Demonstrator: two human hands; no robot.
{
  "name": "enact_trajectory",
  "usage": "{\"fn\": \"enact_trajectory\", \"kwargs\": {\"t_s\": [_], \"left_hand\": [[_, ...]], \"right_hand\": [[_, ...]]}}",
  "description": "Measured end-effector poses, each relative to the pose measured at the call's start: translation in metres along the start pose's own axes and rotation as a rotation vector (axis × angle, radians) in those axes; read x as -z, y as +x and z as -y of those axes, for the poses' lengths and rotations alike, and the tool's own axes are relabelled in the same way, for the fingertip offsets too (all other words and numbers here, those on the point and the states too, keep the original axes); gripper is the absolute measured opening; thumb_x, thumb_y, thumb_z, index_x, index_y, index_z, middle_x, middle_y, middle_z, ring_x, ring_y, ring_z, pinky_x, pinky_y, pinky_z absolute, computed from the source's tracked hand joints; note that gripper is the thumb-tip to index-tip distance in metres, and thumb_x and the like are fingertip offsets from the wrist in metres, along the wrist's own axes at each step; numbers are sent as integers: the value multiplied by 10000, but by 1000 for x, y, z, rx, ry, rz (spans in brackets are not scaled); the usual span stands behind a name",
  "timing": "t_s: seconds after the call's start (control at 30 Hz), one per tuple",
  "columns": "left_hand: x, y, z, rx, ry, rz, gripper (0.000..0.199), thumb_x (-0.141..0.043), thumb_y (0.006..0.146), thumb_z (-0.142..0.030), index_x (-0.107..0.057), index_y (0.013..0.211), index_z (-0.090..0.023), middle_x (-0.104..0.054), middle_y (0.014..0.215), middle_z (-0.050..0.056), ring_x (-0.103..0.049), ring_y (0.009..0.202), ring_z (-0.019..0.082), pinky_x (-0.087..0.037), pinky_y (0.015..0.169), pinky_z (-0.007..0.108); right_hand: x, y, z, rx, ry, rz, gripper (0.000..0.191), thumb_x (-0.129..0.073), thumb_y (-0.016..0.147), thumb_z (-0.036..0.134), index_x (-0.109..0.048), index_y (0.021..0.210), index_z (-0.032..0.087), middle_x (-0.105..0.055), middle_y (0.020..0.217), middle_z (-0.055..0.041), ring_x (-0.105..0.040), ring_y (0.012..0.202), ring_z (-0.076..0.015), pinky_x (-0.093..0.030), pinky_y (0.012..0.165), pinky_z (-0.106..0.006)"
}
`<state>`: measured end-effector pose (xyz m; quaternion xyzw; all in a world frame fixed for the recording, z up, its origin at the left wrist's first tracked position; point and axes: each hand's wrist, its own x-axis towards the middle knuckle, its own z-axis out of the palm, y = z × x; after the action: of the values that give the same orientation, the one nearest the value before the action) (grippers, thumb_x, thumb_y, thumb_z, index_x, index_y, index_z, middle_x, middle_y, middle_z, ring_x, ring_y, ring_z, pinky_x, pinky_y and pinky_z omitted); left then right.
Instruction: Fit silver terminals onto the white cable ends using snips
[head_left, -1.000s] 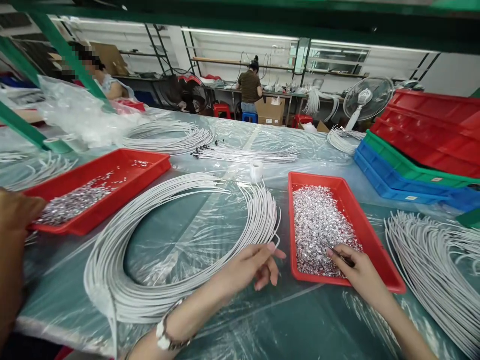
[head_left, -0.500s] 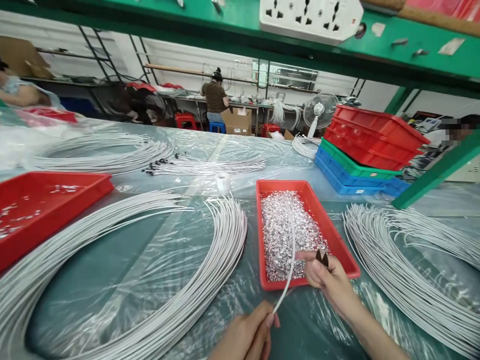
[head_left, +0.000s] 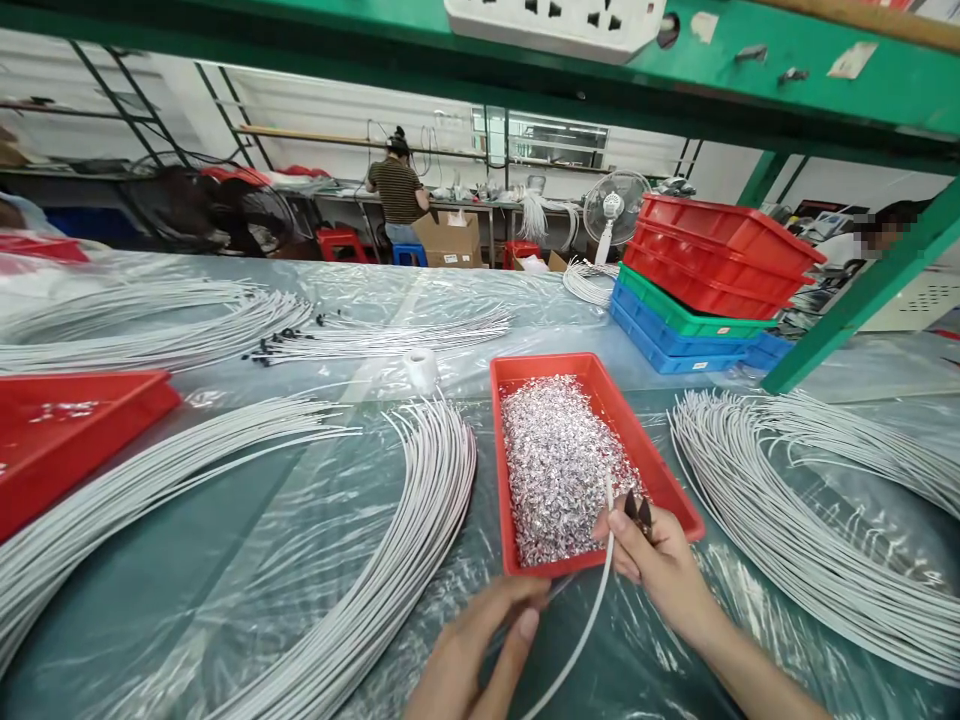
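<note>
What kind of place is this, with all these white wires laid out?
Most likely a small factory or assembly workshop for cables. Long bundles of white wires lie on a plastic-covered table, a red tray holds tiny shiny metal parts, and stacked crates stand beside another person at a bench.

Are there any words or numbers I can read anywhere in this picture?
None can be read.
Cardboard box: dark print, too small and blurred.
Blue tray: small white label, too small.
Green shelf beam: paper scraps, no legible writing.
White power strip: only sockets, no lettering visible.
</note>
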<state>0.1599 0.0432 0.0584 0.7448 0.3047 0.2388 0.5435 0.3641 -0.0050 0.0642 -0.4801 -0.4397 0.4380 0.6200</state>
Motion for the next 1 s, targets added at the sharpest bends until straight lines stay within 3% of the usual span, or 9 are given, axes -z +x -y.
{"fn": "enact_trajectory", "kwargs": {"t_s": [0.1,0.27,0.33,0.53,0.7,0.8,0.87,0.93,1.0], "left_hand": [[-1,18,-21,-54,-168,-95,285,-471,948,-383,-635,1138,-251,-654,1145,66,-588,1081,208,-439,946,294],[-7,35,-26,-80,-436,-5,221,-560,915,-350,-727,902,-205,-669,988,69,-611,927,179,-477,867,279],[-10,34,-24,-61,-515,-4,212,-582,903,-359,-732,897,-209,-662,997,71,-606,926,180,-483,851,280],[-10,28,-22,-29,-581,-9,253,-555,917,-384,-722,865,-201,-631,1016,70,-584,969,187,-450,894,292],[-5,25,-21,17,-553,-35,358,-503,930,-451,-661,788,-162,-628,1076,101,-579,945,185,-458,798,259],[-1,25,-17,14,-577,-62,354,-512,923,-462,-655,794,-165,-665,1058,97,-602,961,192,-459,865,286],[2,27,-15,39,-613,-81,346,-558,893,-476,-669,787,-166,-711,947,88,-636,916,200,-475,877,309],[5,28,-14,103,-631,-136,338,-628,838,-491,-689,784,-163,-736,791,71,-668,783,199,-513,805,313],[8,28,-13,155,-610,-193,312,-683,794,-473,-707,776,-163,-733,681,53,-670,673,189,-532,718,297]], "right_hand": [[-12,-7,1,-11,-44,77,378,-578,958,458,-646,773,136,-316,528,59,-267,450,-73,-209,422,-185],[-25,-15,3,19,-106,162,299,-613,940,361,-636,738,141,-366,565,44,-297,474,-78,-218,424,-183],[-27,-16,0,26,-117,178,287,-599,946,340,-621,734,147,-366,572,45,-300,480,-82,-227,435,-189],[-31,-18,-10,56,-158,206,312,-554,961,315,-515,691,165,-315,590,49,-276,529,-99,-242,492,-215],[-29,-19,-7,57,-204,292,168,-583,927,217,-594,764,177,-408,593,46,-349,492,-89,-279,469,-193],[-27,-19,-7,93,-227,222,77,-590,919,179,-651,894,218,-529,647,32,-458,529,-101,-374,517,-176],[-24,-20,-8,110,-235,155,113,-579,938,188,-655,984,259,-624,771,5,-565,654,-129,-448,615,-184],[-21,-20,-8,130,-247,90,100,-593,947,233,-651,1014,277,-646,836,-10,-592,731,-146,-469,663,-194],[-18,-20,-7,144,-260,44,58,-614,944,298,-652,976,269,-594,731,4,-542,639,-133,-441,589,-180]]}}
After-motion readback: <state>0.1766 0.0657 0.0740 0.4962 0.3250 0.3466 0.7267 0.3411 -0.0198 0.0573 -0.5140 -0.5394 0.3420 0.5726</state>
